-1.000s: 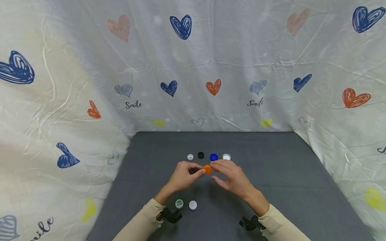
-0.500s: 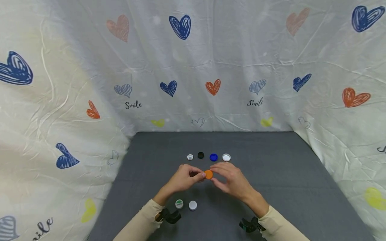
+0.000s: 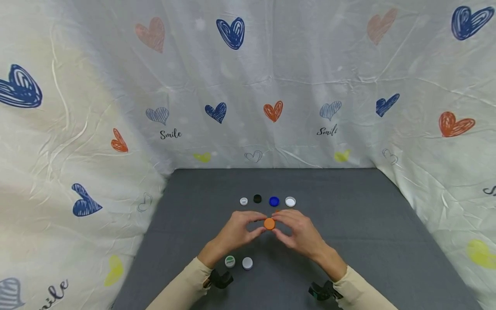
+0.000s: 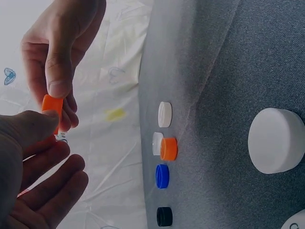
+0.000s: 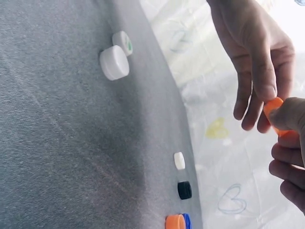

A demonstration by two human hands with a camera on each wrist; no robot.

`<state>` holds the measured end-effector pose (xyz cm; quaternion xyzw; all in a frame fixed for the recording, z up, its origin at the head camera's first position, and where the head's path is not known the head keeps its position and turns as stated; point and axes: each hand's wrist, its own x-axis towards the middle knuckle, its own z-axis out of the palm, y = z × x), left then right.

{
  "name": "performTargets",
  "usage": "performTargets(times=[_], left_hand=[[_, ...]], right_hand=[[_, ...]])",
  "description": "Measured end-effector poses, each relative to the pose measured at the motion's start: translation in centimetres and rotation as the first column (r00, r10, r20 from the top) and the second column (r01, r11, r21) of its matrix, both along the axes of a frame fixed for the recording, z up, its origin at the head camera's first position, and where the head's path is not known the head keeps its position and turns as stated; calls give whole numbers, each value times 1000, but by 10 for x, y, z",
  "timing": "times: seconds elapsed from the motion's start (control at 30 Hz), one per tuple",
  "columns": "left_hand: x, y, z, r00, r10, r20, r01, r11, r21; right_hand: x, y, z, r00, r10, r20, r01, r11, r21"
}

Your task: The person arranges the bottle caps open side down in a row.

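An orange bottle cap is held up off the table between both hands, its flat top facing the head camera. My left hand pinches its left edge with thumb and fingertips. From the other side my right hand pinches it too, as the left wrist view shows with the cap between the two thumbs. A second orange cap lies on the table beyond the hands, mostly hidden behind the right fingers in the head view.
Beyond the hands on the grey cloth lie a small white cap, a black cap, a blue cap and a white-rimmed cap. Closer in sit a green-marked white cap and a plain white cap.
The orange cap has come slightly nearer and turned its flat top to the head camera. The right hand, earlier apart from it, now pinches it along with the left.
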<state>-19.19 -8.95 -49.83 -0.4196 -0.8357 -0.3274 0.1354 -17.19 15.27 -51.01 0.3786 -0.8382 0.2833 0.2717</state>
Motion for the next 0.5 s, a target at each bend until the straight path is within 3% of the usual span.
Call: performTargets(times=[0.2, 0.37, 0.5], left_hand=[[4, 0, 1, 998, -68, 12, 69, 996, -56], [11, 0, 1, 995, -65, 73, 75, 986, -149], [16, 1, 1, 994, -88, 72, 101, 973, -207]], right_hand=[[10, 2, -1, 999, -11, 45, 9, 999, 42], [20, 3, -7, 998, -4, 56, 1, 998, 55], [28, 5, -14, 998, 7, 64, -11, 999, 53]])
